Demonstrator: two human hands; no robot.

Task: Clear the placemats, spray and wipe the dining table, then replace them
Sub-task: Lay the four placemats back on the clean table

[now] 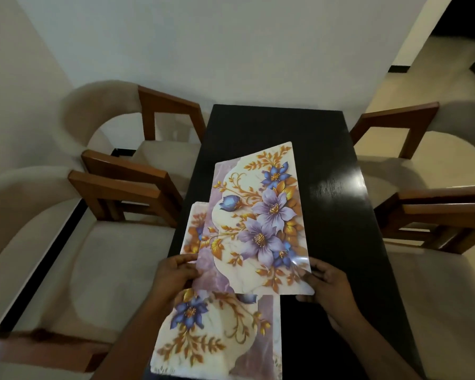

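A floral placemat (258, 220) with purple and blue flowers is held tilted above the black dining table (335, 215). My left hand (173, 275) pinches its near left edge, and my right hand (327, 289) grips its near right corner. A second floral placemat (220, 335) lies flat on the table's near left part, under my left forearm. The edge of another mat (194, 229) shows behind the lifted one at the left; how it lies is hidden.
Two cushioned wooden chairs (115, 187) stand along the table's left side and two more chairs (422, 193) along the right. A white wall closes the far end. A tiled floor passage (436, 64) opens at the upper right.
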